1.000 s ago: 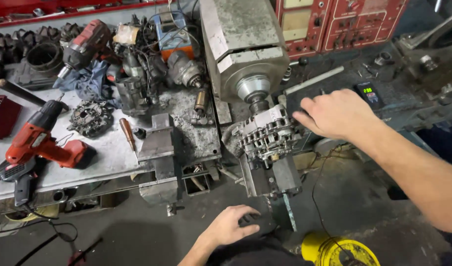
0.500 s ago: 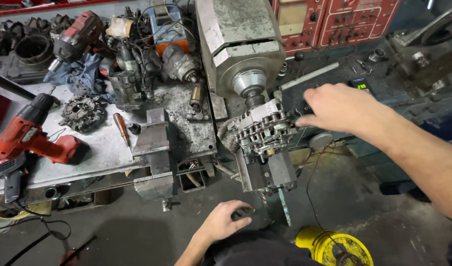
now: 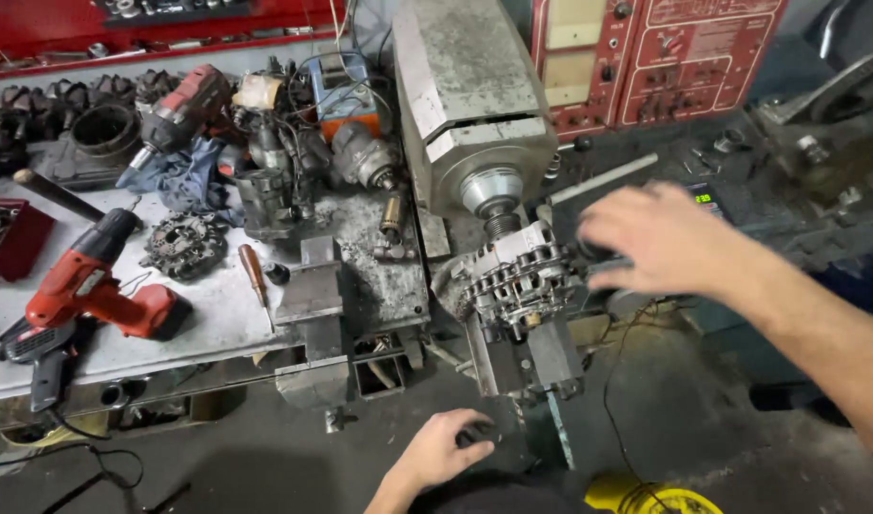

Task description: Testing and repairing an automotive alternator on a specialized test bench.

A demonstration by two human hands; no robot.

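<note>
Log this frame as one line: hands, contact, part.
left hand: on dark knob below mount | right hand: blurred, at right side of alternator | alternator: clamped under grey machine head | red drill: on bench, untouched

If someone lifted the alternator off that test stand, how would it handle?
The alternator looks like finned cast metal, so probably heavy for its size and rigid. Its rounded body might roll once set down. The right hand hovers beside it.
</note>
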